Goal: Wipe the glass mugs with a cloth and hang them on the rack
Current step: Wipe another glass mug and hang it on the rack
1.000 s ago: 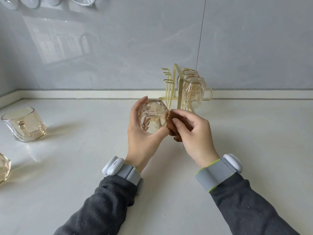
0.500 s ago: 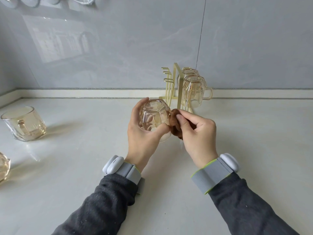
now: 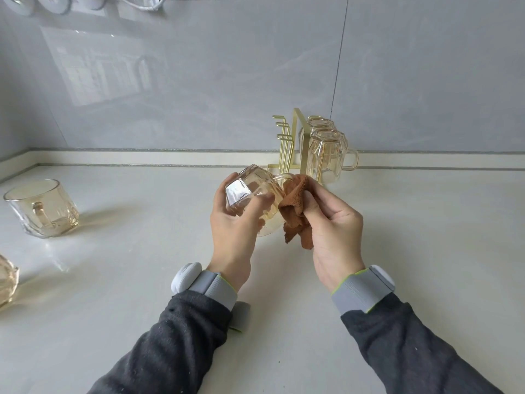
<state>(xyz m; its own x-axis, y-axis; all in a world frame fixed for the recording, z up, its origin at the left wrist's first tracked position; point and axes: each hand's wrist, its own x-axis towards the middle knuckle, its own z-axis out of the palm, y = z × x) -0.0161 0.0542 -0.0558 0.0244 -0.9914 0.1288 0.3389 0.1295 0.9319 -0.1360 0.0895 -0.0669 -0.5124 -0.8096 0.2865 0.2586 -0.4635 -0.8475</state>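
Currently: mug being wiped at centre frame, not yet on the rack

Left hand (image 3: 233,223) has its fingers and thumb curled round a glass mug (image 3: 250,194), held off the counter (image 3: 426,251). The base is tilted to the upper left and the mouth to the lower right, probably so the open end and handle face the wiping hand.

Right hand (image 3: 335,228) pinches a bunched brown cloth (image 3: 295,211) between thumb and fingers, pressed against the mug's right side by the handle.

Gold rack (image 3: 295,143) stands just behind the hands. Two hung mugs (image 3: 326,155) sit mouth-down on its right side. The left hooks are free, so that's the likely slot for this one.

Upright mug (image 3: 42,207) at mid-left and another mug (image 3: 7,280), cut off at the lower-left edge, wait on the counter well apart from the rack.
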